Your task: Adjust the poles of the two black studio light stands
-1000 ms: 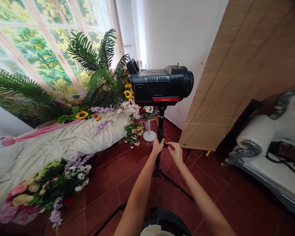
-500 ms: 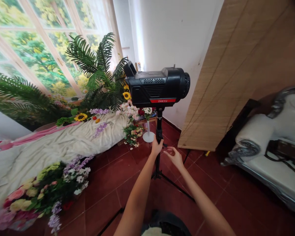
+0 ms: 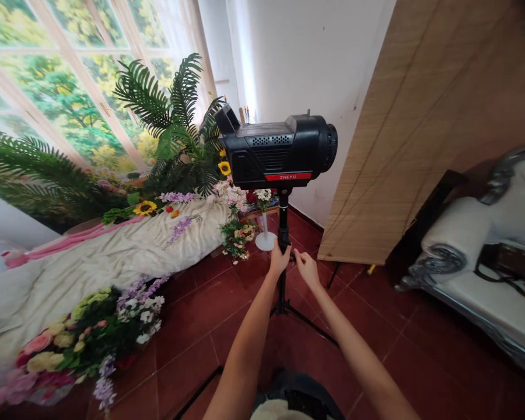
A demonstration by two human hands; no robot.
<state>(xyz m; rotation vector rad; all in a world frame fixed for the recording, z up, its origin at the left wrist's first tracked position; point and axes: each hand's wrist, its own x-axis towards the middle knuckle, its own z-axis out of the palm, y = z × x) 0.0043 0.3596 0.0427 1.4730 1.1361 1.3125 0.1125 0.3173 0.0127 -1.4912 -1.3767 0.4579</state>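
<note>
A black studio light [image 3: 275, 150] with a red label strip sits on top of a black light stand [image 3: 283, 217] in front of me. My left hand [image 3: 280, 259] is wrapped round the stand's pole, just below its upper joint. On the pole's right side, the fingers of my right hand [image 3: 305, 267] pinch a small black locking knob [image 3: 293, 256], which they partly hide. The stand is upright, its legs spread on the floor beneath my forearms.
Left, a bed-like surface with a cream cloth [image 3: 149, 251] bears flowers, and a bouquet [image 3: 87, 344] lies nearer me. A palm plant [image 3: 175, 116] stands behind. To the right are a bamboo blind [image 3: 359, 175] and a white sofa [image 3: 464, 245]. Red tiles [image 3: 192, 326] cover the floor.
My right hand has moved slightly up and left, and its fingers have closed on the knob. My left hand keeps its grip on the pole.
</note>
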